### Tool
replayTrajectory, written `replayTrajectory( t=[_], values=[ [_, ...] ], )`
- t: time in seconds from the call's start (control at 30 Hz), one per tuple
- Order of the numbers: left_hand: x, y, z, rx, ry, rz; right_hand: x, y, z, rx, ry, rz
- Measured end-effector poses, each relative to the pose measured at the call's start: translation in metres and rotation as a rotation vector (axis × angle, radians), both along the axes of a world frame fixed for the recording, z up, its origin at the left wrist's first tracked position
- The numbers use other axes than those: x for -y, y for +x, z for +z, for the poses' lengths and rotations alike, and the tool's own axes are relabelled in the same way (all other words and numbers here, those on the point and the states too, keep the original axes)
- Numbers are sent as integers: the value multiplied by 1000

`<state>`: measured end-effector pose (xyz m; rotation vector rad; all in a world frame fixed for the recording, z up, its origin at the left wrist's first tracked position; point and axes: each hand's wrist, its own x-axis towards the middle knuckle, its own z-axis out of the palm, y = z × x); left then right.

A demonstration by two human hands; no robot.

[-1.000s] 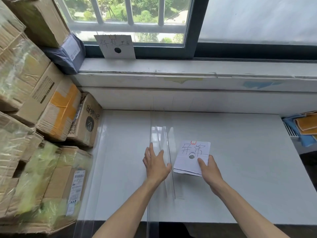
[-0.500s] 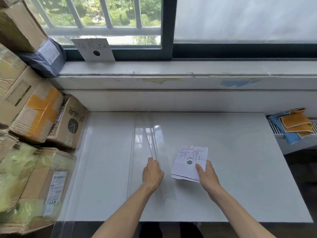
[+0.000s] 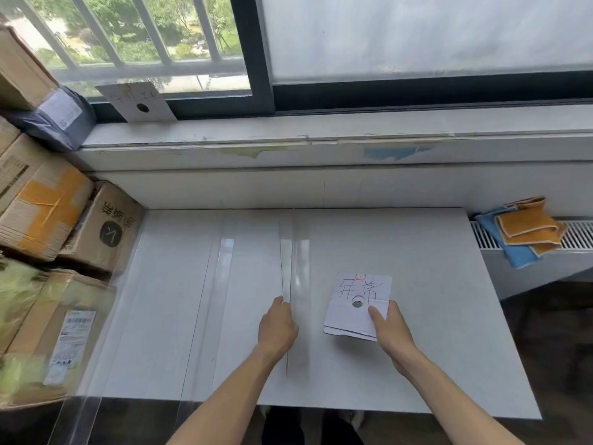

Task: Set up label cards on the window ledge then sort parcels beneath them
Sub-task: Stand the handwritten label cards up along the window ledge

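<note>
Left hand [image 3: 278, 326] is on the white counter [image 3: 449, 348], fingers curled around the near end of a clear plastic strip [image 3: 290, 268]; the strip runs from that hand straight ahead toward the wall. Just to the right of it, the right hand [image 3: 390, 329] holds the lower right corner of a white label card [image 3: 357, 306], fingers curled at the card's edge with one fingertip beside the round hole in the card's middle. Whether the card lies flat on the counter or is lifted slightly at the near edge, I cannot tell. The card carries handwritten characters in blue ink and a small red mark at its top edge. A second label card [image 3: 136, 102] stands leaning against the window frame on the window ledge [image 3: 321, 131], well ahead and to the left of the left hand; it also has a dark round hole and faint writing. Parcels are stacked to the left of the left hand: cardboard boxes [image 3: 41, 207] with orange tape, one box with a printed logo [image 3: 109, 226], a grey mailer bag [image 3: 54, 117] at the ledge's left end, and boxes under yellowish wrap, blurred, nearest the viewer. Folded orange and blue cloths [image 3: 523, 229] lie on a radiator grille [image 3: 577, 234], well to the right of the right hand.
</note>
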<state>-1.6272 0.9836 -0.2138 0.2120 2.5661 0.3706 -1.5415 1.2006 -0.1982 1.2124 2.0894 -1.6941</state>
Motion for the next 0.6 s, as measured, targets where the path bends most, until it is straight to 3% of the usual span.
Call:
replayTrajectory(
  t=[0.6],
  values=[
    [-26, -22, -1, 5, 61, -41, -11, -26, 2, -1, 31, -2]
  ],
)
